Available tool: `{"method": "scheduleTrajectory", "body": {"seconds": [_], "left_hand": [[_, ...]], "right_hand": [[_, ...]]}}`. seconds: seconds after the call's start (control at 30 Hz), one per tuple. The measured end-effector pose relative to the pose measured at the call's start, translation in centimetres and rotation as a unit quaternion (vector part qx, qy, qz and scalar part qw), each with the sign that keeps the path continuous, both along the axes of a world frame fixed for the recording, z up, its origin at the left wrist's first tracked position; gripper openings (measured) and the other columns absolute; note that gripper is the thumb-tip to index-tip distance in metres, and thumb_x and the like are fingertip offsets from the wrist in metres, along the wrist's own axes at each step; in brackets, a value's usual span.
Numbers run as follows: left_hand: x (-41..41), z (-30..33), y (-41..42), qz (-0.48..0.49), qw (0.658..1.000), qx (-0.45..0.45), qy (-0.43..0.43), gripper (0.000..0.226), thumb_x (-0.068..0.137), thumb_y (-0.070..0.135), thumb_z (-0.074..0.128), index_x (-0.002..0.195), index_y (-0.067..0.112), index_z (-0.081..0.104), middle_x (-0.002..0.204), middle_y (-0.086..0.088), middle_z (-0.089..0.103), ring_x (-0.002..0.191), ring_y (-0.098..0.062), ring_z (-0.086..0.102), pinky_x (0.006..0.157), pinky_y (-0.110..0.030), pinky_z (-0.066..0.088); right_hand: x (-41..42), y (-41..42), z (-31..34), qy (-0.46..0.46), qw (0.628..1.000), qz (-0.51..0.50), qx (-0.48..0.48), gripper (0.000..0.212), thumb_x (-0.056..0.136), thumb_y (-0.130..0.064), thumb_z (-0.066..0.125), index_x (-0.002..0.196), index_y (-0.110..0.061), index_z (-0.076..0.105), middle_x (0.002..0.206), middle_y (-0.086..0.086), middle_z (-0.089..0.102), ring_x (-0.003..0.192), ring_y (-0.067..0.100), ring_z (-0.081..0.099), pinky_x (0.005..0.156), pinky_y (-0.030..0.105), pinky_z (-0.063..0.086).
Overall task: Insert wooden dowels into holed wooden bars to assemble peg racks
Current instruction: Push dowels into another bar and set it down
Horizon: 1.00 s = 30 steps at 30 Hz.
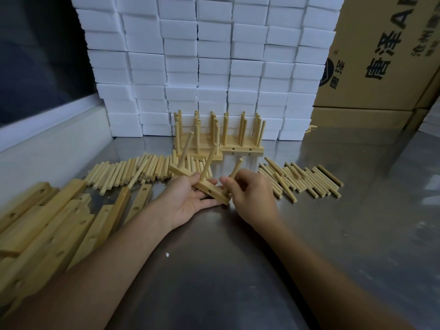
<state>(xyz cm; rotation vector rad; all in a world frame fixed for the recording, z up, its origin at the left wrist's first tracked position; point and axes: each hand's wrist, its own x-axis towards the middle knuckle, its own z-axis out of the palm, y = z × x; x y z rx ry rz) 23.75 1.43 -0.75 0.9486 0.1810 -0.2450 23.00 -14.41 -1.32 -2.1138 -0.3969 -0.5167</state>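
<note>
My left hand [190, 198] cradles a holed wooden bar [209, 190] from below, tilted over the steel table. Two dowels stand in the bar, one near its far end [185, 151] and one at its middle [208, 164]. My right hand [250, 194] pinches a third dowel [235, 169] at the bar's near end, its lower tip hidden by my fingers. Loose dowels lie in a pile at the left [133, 171] and another at the right [302, 181]. Finished peg racks [240, 136] stand behind.
Loose holed bars [54, 225] are heaped at the left edge. A wall of white foam blocks [214, 67] stands at the back, with cardboard boxes [381, 55] at the right. Bare steel table [238, 270] lies near me.
</note>
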Motion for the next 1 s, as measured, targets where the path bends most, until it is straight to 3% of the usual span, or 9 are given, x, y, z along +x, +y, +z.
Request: {"method": "scheduleTrajectory", "body": {"seconds": [0.13,0.3,0.4,0.53,0.63,0.73,0.8,0.9,1.0], "left_hand": [[-0.02,0.19,-0.05,-0.001,1.0,0.001,0.003,0.019,0.107,0.014,0.035,0.116,0.002,0.046,0.122,-0.026,0.061,0.085,-0.034,0.074,0.067,-0.058,0.058],[-0.21,0.14,-0.08,-0.002,1.0,0.001,-0.004,0.018,0.107,0.013,0.035,0.114,0.001,0.046,0.12,-0.026,0.061,0.085,-0.034,0.074,0.065,-0.056,0.059],[-0.3,0.19,-0.08,-0.003,1.0,0.007,-0.007,0.018,0.107,0.014,0.036,0.112,0.0,0.047,0.122,-0.027,0.061,0.092,-0.037,0.072,0.067,-0.057,0.058],[-0.47,0.23,-0.29,-0.004,1.0,0.01,-0.013,0.017,0.107,0.015,0.036,0.107,0.001,0.047,0.125,-0.029,0.06,0.092,-0.038,0.073,0.063,-0.054,0.06],[-0.5,0.31,-0.34,-0.001,1.0,0.009,-0.015,0.017,0.107,0.014,0.037,0.108,0.001,0.047,0.123,-0.029,0.06,0.088,-0.036,0.073,0.06,-0.053,0.06],[-0.52,0.4,-0.43,0.004,1.0,0.016,-0.015,0.016,0.107,0.014,0.037,0.108,0.002,0.047,0.119,-0.027,0.061,0.083,-0.035,0.074,0.061,-0.054,0.06],[-0.54,0.43,-0.42,0.005,1.0,0.013,-0.014,0.018,0.107,0.014,0.037,0.111,0.0,0.047,0.117,-0.026,0.061,0.082,-0.034,0.074,0.062,-0.055,0.06],[-0.66,0.51,-0.37,0.004,1.0,0.009,-0.014,0.019,0.107,0.015,0.037,0.111,0.0,0.048,0.116,-0.024,0.061,0.084,-0.034,0.074,0.064,-0.055,0.06],[-0.77,0.54,-0.28,0.003,1.0,0.008,-0.011,0.021,0.107,0.015,0.037,0.11,-0.002,0.05,0.116,-0.025,0.062,0.093,-0.035,0.072,0.07,-0.056,0.058]], "right_hand": [[-0.11,-0.23,0.33,0.018,0.998,0.054,-0.014,0.019,0.098,-0.019,0.058,0.084,-0.03,0.065,0.076,-0.015,0.067,0.073,0.006,0.066,0.068,0.024,0.055],[-0.07,-0.44,0.27,0.028,0.997,0.073,0.014,0.026,0.097,-0.02,0.06,0.081,-0.04,0.064,0.075,-0.015,0.069,0.073,0.003,0.067,0.068,0.02,0.056],[-0.13,-0.79,0.03,0.01,0.997,0.062,0.045,0.014,0.092,-0.027,0.068,0.08,-0.028,0.074,0.068,-0.009,0.07,0.065,0.006,0.067,0.062,0.021,0.056],[0.2,-0.54,-0.19,0.013,0.997,0.007,0.07,0.027,0.084,-0.038,0.074,0.068,-0.017,0.073,0.061,-0.001,0.069,0.054,0.016,0.063,0.053,0.027,0.053],[0.19,-0.51,-0.2,0.012,0.997,0.0,0.074,0.029,0.084,-0.038,0.074,0.068,-0.014,0.072,0.062,0.001,0.069,0.056,0.019,0.064,0.056,0.032,0.055],[0.22,-0.67,-0.21,0.03,0.998,0.024,0.04,0.02,0.094,-0.027,0.065,0.082,-0.013,0.075,0.071,0.0,0.072,0.066,0.016,0.068,0.067,0.035,0.058],[0.25,-0.62,-0.25,0.036,0.999,0.035,0.02,0.017,0.097,-0.022,0.06,0.09,-0.014,0.073,0.076,-0.006,0.071,0.072,0.009,0.068,0.07,0.026,0.057],[-0.05,-0.3,-0.27,0.021,0.999,0.044,0.015,0.015,0.098,-0.02,0.059,0.091,-0.024,0.071,0.078,-0.014,0.068,0.077,0.0,0.065,0.068,0.012,0.052],[-0.45,-0.39,-0.14,-0.004,0.998,0.056,0.024,0.025,0.096,-0.022,0.062,0.081,-0.042,0.067,0.075,-0.014,0.07,0.075,0.004,0.066,0.07,0.019,0.054]]}}
